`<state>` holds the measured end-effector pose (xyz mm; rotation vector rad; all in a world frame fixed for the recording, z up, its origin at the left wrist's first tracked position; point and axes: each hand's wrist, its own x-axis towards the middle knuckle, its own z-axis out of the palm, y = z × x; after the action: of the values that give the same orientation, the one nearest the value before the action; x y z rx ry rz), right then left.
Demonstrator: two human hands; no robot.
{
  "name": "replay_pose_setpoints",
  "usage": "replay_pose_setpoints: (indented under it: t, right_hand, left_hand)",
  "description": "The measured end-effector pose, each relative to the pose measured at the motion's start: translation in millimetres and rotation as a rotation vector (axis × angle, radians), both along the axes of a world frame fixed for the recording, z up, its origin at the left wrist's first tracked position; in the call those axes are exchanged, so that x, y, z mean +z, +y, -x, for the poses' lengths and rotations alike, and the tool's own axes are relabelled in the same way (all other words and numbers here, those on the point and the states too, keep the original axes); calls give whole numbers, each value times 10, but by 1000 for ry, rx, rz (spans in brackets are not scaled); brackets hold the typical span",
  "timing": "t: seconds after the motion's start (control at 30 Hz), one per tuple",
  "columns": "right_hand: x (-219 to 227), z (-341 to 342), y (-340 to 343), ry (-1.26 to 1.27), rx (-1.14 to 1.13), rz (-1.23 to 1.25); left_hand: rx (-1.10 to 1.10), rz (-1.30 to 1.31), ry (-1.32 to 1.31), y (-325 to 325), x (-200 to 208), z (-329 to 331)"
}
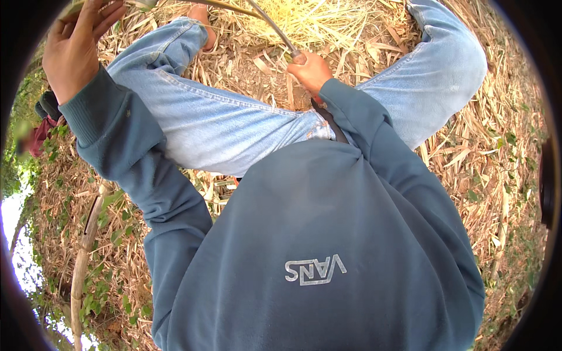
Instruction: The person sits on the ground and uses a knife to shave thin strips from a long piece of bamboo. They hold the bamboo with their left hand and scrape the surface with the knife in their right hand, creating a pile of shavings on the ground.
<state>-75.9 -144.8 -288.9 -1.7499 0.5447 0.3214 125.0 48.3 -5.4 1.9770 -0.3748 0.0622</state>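
My right hand (310, 71) is closed round the handle of a knife (274, 28), between my spread legs. Its long, narrow metal blade slants up and left past the top edge of the view. Close to the blade, a thin yellowish-green strip (225, 6), which looks like bamboo, runs across the top. Raised at the upper left, my left hand (75, 50) has its fingers bent, apparently round the far part of this strip. The top edge cuts off the fingertips and much of the strip. A heap of pale yellow shavings (316, 23) lies beyond the knife.
My legs in blue jeans (421, 88) are bent on either side, and a bare foot (202, 23) shows beyond the left knee. Dry leaves (468, 175) cover the ground. A thin pole (82, 263) stands at the left, among green plants. A dark red thing (41, 137) lies behind my left wrist.
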Motion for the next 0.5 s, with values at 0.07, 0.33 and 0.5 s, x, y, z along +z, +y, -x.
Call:
replay_pose_setpoints:
  t: [0.07,0.33,0.5]
  right_hand:
    - [52,-17,39,-276,18,84]
    - [98,-33,13,66,62,51]
    - [-231,33,-27,195,-101,-152]
  left_hand:
    - [42,-5,-56,-140,25,96]
    - [2,-78,-253,-312,22,236]
    - [-52,-19,-190,-326,49,168]
